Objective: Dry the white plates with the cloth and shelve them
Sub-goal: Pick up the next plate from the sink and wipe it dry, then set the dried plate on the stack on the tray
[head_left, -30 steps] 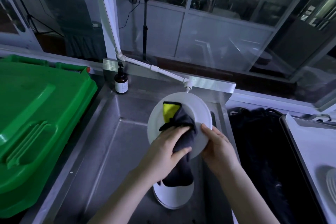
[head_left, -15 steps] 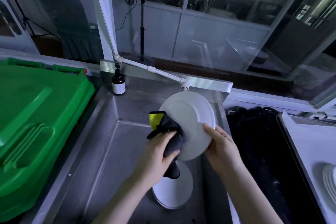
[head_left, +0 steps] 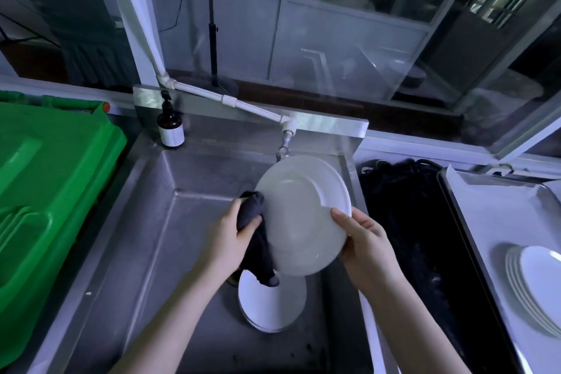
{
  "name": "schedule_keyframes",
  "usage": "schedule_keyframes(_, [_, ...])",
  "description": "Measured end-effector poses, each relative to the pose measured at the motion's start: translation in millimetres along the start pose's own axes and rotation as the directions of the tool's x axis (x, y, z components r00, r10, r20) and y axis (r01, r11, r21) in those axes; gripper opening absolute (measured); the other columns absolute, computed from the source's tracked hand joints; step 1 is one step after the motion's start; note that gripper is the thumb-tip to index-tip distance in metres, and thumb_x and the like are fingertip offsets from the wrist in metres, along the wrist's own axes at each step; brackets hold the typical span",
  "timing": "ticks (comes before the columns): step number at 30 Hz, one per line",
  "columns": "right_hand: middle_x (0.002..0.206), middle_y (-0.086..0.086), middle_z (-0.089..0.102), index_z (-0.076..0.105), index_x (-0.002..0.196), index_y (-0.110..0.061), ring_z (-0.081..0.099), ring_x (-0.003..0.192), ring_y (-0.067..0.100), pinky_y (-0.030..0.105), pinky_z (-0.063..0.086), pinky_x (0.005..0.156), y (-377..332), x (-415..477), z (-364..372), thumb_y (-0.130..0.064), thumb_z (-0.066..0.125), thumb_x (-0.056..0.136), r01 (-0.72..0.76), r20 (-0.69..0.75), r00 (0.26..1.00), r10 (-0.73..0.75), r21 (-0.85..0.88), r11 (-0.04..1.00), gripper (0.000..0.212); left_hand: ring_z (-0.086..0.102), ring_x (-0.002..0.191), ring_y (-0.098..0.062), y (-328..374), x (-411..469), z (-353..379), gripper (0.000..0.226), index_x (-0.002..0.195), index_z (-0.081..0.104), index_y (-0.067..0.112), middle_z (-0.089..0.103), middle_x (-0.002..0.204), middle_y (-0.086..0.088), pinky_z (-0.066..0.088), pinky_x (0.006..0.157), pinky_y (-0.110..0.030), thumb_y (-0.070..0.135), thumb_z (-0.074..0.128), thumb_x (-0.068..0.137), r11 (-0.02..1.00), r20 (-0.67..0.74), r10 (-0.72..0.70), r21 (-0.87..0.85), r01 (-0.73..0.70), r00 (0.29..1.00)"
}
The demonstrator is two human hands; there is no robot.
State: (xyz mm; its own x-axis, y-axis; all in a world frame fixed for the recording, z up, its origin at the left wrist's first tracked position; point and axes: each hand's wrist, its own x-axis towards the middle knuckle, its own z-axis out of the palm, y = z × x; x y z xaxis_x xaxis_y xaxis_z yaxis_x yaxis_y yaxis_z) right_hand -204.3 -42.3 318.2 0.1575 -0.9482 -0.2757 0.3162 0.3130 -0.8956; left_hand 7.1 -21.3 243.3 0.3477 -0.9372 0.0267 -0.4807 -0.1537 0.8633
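Observation:
A white plate [head_left: 303, 215] is held tilted over the steel sink [head_left: 170, 222], its underside facing me. My right hand [head_left: 362, 240] grips its lower right rim. My left hand [head_left: 232, 235] clutches a dark grey cloth [head_left: 258, 237] at the plate's left edge; the cloth hangs down behind the rim. More white plates [head_left: 267, 304] lie stacked on the sink floor below. Another stack of white plates [head_left: 537, 285] rests on the metal tray [head_left: 473, 222] at the right.
A green plastic bin lid [head_left: 45, 191] fills the left side. A brown pump bottle [head_left: 170, 127] stands at the sink's back left corner. A white pipe with a tap [head_left: 287, 127] reaches over the sink. A black mat [head_left: 403, 222] lies between sink and tray.
The plate has been turned so its underside faces me. The cloth slid off the plate's face to its left edge, and its yellow part is no longer visible.

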Motion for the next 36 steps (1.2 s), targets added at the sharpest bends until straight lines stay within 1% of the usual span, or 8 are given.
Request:
schedule_keyframes(5, [0.075, 0.002, 0.072, 0.078, 0.087, -0.012, 0.063, 0.067, 0.012, 0.021, 0.047, 0.055, -12.9, -4.7, -13.0, -0.016, 0.071, 0.085, 0.211, 0.068, 0.977, -0.2, -0.327, 0.921, 0.008, 0.058, 0.093, -0.021, 12.1, 13.7, -1.0, 0.053, 0.135, 0.048, 0.034, 0.062, 0.106, 0.005, 0.04, 0.07, -0.028, 0.025, 0.069, 0.086, 0.963, -0.024, -0.259, -0.076, 0.257, 0.965])
schedule_keyframes(11, [0.058, -0.016, 0.054, 0.077, 0.097, -0.02, 0.048, 0.056, 0.001, 0.013, 0.033, 0.052, -24.3, -16.0, -34.4, -0.019, 0.067, 0.09, 0.529, 0.395, 0.814, -0.427, -0.808, 0.26, 0.013, 0.068, 0.105, -0.025, 54.4, 14.2, 11.8, 0.011, 0.096, 0.076, 0.023, 0.076, 0.098, -0.001, 0.051, 0.096, -0.037, 0.027, 0.07, 0.088, 0.77, 0.317, -0.32, -0.462, 0.44, 0.893])
schedule_keyframes(16, [0.114, 0.002, 0.075, 0.074, 0.116, -0.009, 0.072, 0.105, 0.016, 0.031, 0.062, 0.075, -28.3, -32.3, -74.2, -0.003, 0.069, 0.087, 0.661, 0.659, 0.607, -0.443, -0.729, -0.179, 0.03, 0.065, 0.111, -0.021, 75.4, 9.6, 27.8, 0.065, 0.109, 0.074, 0.026, 0.073, 0.113, 0.001, 0.044, 0.106, -0.043, 0.072, 0.071, 0.063, 0.684, 0.448, -0.369, -0.462, 0.564, 0.814])
schedule_keyframes(20, [0.129, 0.004, 0.068, 0.072, 0.119, -0.006, 0.063, 0.122, 0.022, 0.039, 0.059, 0.089, -40.8, -38.7, -121.6, -0.002, 0.056, 0.095, 0.687, 0.766, 0.536, -0.355, -0.64, -0.343, 0.029, 0.071, 0.099, -0.025, 97.2, -0.1, 54.7, 0.033, 0.097, 0.077, 0.02, 0.077, 0.096, -0.002, 0.052, 0.094, -0.038, 0.037, 0.08, 0.07, 0.776, 0.429, -0.328, -0.386, 0.499, 0.842])
schedule_keyframes(25, [0.145, -0.002, 0.055, 0.067, 0.13, -0.02, 0.05, 0.137, 0.025, 0.051, 0.043, 0.11, -65.0, -45.8, -174.4, -0.026, 0.078, 0.086, 0.576, 0.612, 0.697, -0.374, -0.788, -0.216, 0.046, 0.071, 0.084, -0.022, 136.2, -17.0, 105.4, 0.006, 0.081, 0.078, 0.017, 0.077, 0.086, -0.004, 0.052, 0.077, -0.031, 0.016, 0.072, 0.078, 0.765, 0.372, -0.313, -0.446, 0.464, 0.874])
schedule_keyframes(28, [0.159, -0.007, 0.035, 0.048, 0.145, -0.034, 0.026, 0.15, 0.01, 0.034, 0.025, 0.121, -88.7, -57.1, -223.1, -0.048, 0.08, 0.077, 0.41, 0.32, 0.874, -0.366, -0.889, 0.202, 0.076, 0.07, 0.084, -0.022, 157.1, -24.8, 136.5, 0.007, 0.079, 0.077, 0.019, 0.077, 0.086, -0.003, 0.05, 0.079, -0.033, 0.016, 0.072, 0.079, 0.782, 0.351, -0.283, -0.455, 0.427, 0.893])
schedule_keyframes(32, [0.142, -0.015, 0.054, 0.05, 0.14, -0.042, 0.052, 0.128, -0.004, 0.022, 0.043, 0.104, -114.1, -74.2, -289.0, -0.039, 0.084, 0.075, 0.164, -0.133, 0.955, -0.264, -0.505, 0.848, 0.074, 0.072, 0.08, -0.017, 187.7, -35.0, 179.1, 0.009, 0.08, 0.078, 0.023, 0.078, 0.086, 0.0, 0.053, 0.076, -0.031, 0.016, 0.072, 0.079, 0.803, 0.37, -0.225, -0.454, 0.387, 0.901])
schedule_keyframes(36, [0.101, 0.001, 0.073, 0.065, 0.128, -0.016, 0.072, 0.079, 0.004, 0.022, 0.058, 0.067, -111.5, -72.0, -337.5, -0.013, 0.072, 0.089, 0.041, -0.458, 0.855, -0.242, -0.405, 0.913, 0.04, 0.071, 0.074, -0.002, 220.9, -52.3, 234.4, 0.014, 0.08, 0.078, 0.03, 0.077, 0.086, 0.007, 0.049, 0.059, -0.015, 0.018, 0.073, 0.082, 0.844, 0.465, -0.126, -0.413, 0.341, 0.876])
